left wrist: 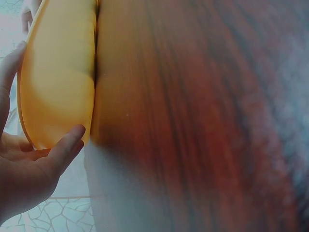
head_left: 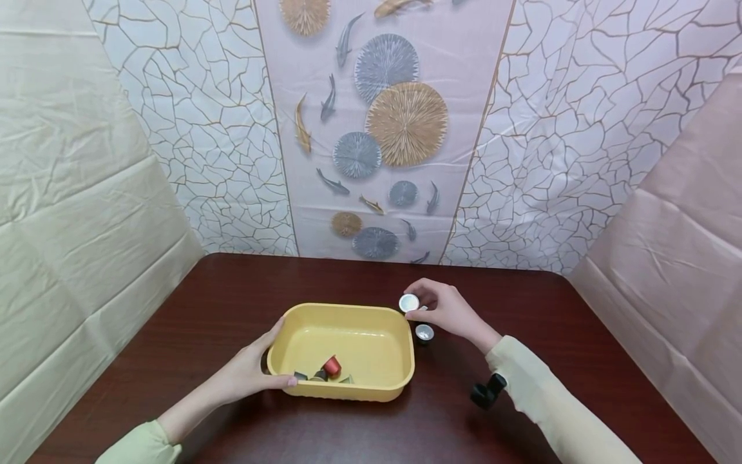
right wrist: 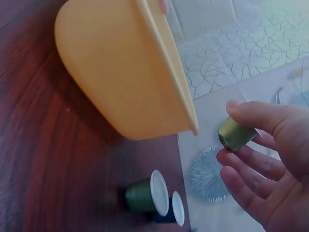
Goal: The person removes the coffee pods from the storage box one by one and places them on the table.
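Note:
My left hand [head_left: 255,364] grips the left end of a yellow plastic bin [head_left: 342,390], thumb at the front rim and fingers along the left side. In the bin's front left lie several coffee capsules, among them a red capsule [head_left: 332,366] and a dark one [head_left: 299,376]. Past the bin's right rim, my right hand [head_left: 443,309] pinches a green coffee capsule [right wrist: 236,134] between thumb and fingers, its silvery lid [head_left: 408,303] towards the head camera. Below that hand, another green capsule [right wrist: 140,195] and a dark blue capsule [right wrist: 166,215] stand on the table, lids up.
The dark red-brown wooden table [head_left: 232,290] carries the bin. A patterned cloth [head_left: 377,193] hangs behind its far edge, with pale cloth walls [head_left: 75,193] on both sides. A black strap mount [head_left: 488,390] sits on the right sleeve.

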{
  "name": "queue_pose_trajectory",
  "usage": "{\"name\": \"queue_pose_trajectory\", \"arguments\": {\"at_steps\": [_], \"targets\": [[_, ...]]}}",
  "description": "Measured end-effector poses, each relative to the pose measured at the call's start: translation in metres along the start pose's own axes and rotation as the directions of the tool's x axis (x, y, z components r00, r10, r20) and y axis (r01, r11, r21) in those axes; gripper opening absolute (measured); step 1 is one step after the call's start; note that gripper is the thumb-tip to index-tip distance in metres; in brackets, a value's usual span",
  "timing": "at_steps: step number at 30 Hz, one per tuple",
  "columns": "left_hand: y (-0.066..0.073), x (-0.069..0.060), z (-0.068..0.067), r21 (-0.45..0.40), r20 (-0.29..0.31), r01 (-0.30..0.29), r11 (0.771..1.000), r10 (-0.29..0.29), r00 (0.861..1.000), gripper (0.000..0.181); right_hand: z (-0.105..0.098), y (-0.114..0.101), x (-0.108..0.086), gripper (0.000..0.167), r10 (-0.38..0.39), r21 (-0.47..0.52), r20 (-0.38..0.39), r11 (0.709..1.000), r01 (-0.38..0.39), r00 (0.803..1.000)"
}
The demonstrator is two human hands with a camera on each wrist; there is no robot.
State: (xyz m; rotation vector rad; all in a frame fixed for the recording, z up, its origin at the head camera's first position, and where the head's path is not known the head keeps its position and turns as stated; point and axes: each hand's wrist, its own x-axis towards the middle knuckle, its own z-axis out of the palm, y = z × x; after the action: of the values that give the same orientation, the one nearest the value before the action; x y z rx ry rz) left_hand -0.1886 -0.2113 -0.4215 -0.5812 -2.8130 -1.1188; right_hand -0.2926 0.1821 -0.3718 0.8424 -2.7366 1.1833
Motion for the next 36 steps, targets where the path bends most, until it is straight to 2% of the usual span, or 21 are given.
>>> {"name": "queue_pose_trajectory", "arguments": {"at_steps": [14,22,30,36], "targets": [[-0.002,0.001,0.001,-0.007,0.01,-0.002,1.0,0.002,1.0,0.114,-0.005,0.025,-0.029,0.035,0.064,0.006,-0.087,0.998,-0.064,0.994],[-0.004,0.001,0.002,-0.003,0.008,0.001,1.0,-0.001,1.0,0.113,-0.006,0.039,-0.04,0.035,0.101,0.024,-0.121,0.995,-0.099,0.988],[-0.004,0.001,0.002,-0.003,0.002,-0.002,1.0,0.002,1.0,0.114,-0.007,0.048,-0.048,0.036,0.135,-0.042,-0.147,0.989,-0.142,0.98],[-0.003,0.0,0.001,0.001,0.002,-0.007,1.0,0.007,1.0,0.113,-0.006,0.053,-0.054,0.037,0.169,-0.065,-0.137,0.982,-0.179,0.976]]}}
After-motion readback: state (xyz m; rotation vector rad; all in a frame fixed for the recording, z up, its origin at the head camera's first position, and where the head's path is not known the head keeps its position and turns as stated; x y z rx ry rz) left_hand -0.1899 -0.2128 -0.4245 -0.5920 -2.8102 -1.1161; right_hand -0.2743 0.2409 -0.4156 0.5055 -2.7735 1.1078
